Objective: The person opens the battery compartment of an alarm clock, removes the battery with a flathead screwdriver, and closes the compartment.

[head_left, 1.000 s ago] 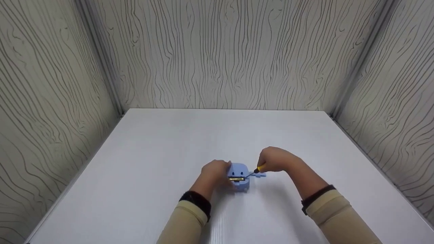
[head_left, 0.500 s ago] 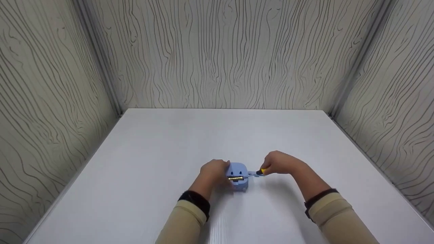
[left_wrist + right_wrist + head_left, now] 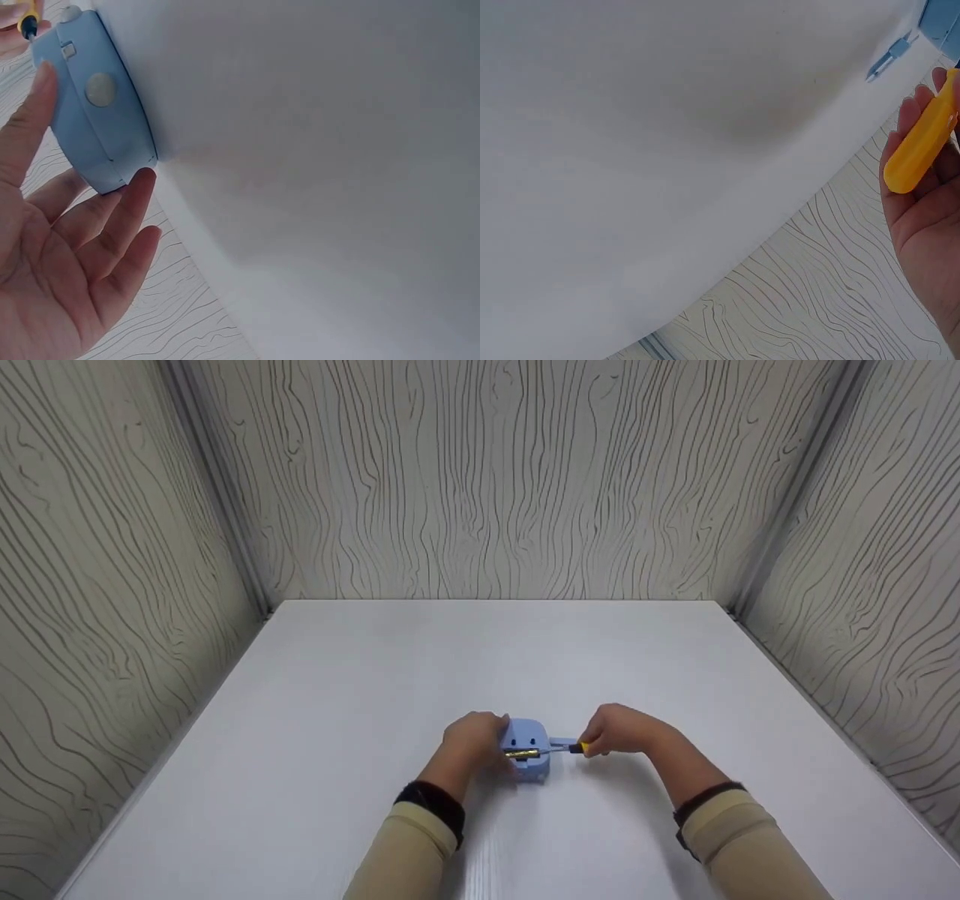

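A light-blue rounded device [image 3: 529, 730] stands on the white table, with a gold-and-black battery [image 3: 523, 754] in the slot on its near face. My left hand [image 3: 474, 737] grips its left side; in the left wrist view the thumb and fingers hold opposite sides of the casing [image 3: 105, 112]. The right hand [image 3: 628, 729] holds a screwdriver [image 3: 922, 146] by its yellow handle. Its shaft points left, and the tip is at the right end of the battery; whether they touch is too small to tell. Behind the shaft lies a slim blue cover [image 3: 892, 57], apart from the device.
The white table [image 3: 375, 675] extends around both hands. Wood-grain patterned panels [image 3: 480, 480] enclose it at the back and on both sides.
My right hand has come down and slightly right, so the screwdriver now lies nearly level instead of slanting up. The left hand and the device have hardly moved.
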Motion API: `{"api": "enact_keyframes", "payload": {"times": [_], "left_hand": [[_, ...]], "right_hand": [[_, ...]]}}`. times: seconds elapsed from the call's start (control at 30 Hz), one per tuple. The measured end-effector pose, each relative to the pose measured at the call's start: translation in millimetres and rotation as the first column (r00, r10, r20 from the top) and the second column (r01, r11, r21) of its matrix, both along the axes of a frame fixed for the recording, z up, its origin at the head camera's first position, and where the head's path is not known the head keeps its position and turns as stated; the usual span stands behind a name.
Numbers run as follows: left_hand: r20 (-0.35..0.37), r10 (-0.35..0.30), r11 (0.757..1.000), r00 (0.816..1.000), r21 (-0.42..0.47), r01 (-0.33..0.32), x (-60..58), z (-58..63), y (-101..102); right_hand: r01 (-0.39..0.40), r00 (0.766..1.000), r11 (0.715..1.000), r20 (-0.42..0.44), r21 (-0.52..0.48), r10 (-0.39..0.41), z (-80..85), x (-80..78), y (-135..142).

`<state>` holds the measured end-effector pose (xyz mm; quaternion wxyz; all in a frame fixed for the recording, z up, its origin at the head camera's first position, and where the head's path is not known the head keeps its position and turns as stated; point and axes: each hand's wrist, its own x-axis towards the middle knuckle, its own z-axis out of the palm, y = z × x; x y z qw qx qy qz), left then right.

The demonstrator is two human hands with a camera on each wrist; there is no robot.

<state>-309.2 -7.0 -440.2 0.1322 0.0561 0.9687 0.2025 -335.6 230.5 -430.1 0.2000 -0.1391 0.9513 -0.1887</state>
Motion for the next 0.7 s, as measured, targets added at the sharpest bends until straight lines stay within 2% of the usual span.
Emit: {"api": "enact_keyframes", "payload": {"times": [0.3, 0.7], "left_hand": [[0.030, 0.021, 1.000, 0.999, 0.008, -0.021, -3.9, -2.7, 1.5], [0.028, 0.008, 1.000, 1.000, -0.026, -0.008, -6.1, -5.3, 1.3]], "right_hand": [[-0.034, 0.999, 0.999, -0.039, 0.020, 0.035, -10.0, -0.6, 3.2], [-0.035, 0.998, 0.999, -0.048, 0.023, 0.036, -7.0, -2.2, 2.8]]}}
